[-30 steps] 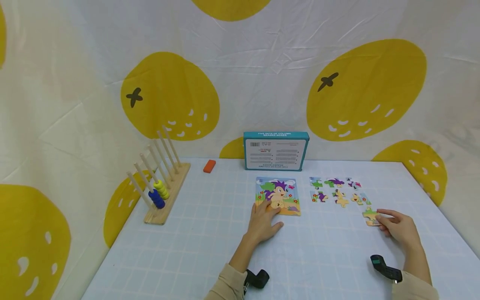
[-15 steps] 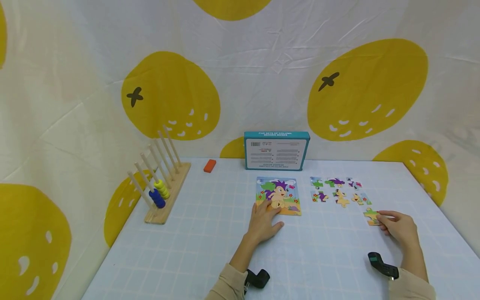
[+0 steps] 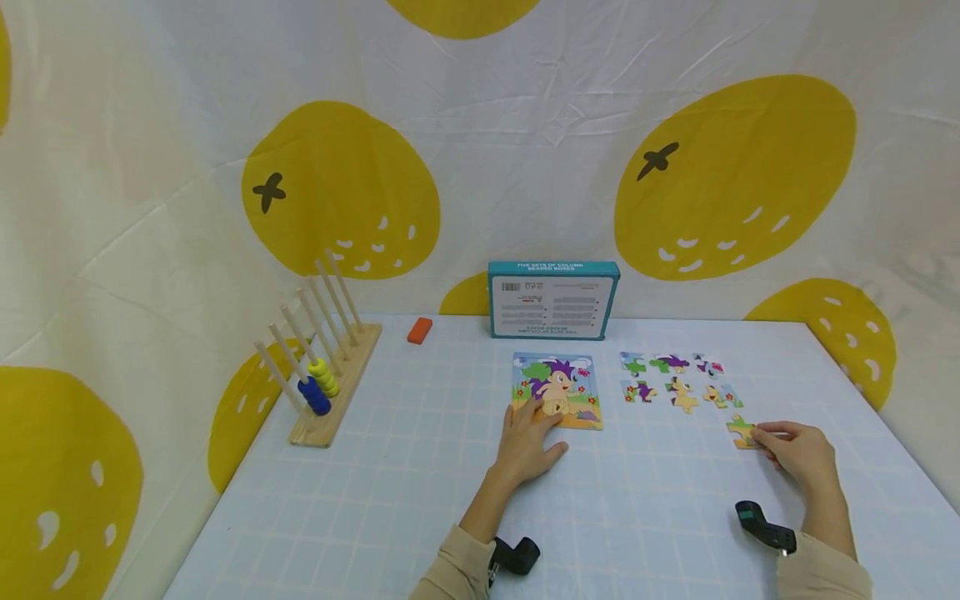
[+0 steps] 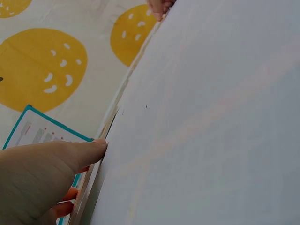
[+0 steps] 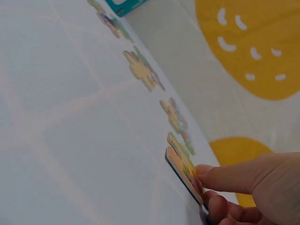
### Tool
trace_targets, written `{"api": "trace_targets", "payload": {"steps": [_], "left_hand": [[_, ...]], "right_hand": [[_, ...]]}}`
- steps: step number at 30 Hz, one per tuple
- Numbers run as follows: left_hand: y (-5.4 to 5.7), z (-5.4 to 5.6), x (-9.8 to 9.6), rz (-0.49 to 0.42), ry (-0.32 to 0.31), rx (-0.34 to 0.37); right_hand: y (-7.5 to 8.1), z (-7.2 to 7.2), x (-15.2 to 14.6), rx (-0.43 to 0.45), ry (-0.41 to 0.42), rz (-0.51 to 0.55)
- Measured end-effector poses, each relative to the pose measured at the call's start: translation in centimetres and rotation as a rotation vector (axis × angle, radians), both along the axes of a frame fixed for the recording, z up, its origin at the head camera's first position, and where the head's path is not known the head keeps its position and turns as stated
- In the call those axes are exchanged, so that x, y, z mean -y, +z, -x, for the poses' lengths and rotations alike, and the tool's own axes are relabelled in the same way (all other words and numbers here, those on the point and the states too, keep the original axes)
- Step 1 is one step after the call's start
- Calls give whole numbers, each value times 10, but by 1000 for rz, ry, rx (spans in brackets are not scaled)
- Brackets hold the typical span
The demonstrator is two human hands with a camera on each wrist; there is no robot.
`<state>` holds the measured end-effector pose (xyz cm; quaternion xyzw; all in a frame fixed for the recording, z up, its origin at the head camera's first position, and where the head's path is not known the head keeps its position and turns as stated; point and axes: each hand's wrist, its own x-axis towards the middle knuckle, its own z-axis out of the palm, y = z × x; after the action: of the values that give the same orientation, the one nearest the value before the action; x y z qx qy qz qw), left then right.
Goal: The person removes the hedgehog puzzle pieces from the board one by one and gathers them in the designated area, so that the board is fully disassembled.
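In the head view my left hand (image 3: 523,446) rests its fingers on the lower left of a square hedgehog picture board (image 3: 583,371). Its thumb lies apart from the board on the tablecloth; the left wrist view shows this thumb (image 4: 86,153) straight. At the right, my right hand (image 3: 804,454) pinches the edge of a green and orange jigsaw piece (image 3: 738,435) between thumb and fingers. Seen from the right wrist, that jigsaw piece (image 5: 180,171) is low at the table surface, its right part covered by my fingers. Several other jigsaw pieces (image 3: 681,395) lie in two rows beside the board.
A teal-edged box (image 3: 551,307) stands at the back of the table. Farther left are an orange block (image 3: 419,331) and a wooden peg stand (image 3: 352,358) with blue rings (image 3: 314,397) and yellow-green rings (image 3: 324,378). A fruit-patterned curtain (image 3: 525,183) hangs behind.
My right wrist has shifted slightly left, while the fingers stay on the jigsaw piece. The left hand keeps its place on the board.
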<state>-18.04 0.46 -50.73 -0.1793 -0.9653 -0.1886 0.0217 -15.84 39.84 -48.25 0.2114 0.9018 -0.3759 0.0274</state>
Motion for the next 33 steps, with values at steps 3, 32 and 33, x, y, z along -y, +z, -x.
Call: {"api": "trace_targets", "payload": {"steps": [3,32,33], "left_hand": [[1,0,0,-3,2,2],[0,-1,0,-3,6,-15],[0,-1,0,-2,5,-17]], "right_hand": [[0,2,2,-11,26,-53],[-6,7,4,47,145,-67],[-5,6,5,33,145,-69]]}}
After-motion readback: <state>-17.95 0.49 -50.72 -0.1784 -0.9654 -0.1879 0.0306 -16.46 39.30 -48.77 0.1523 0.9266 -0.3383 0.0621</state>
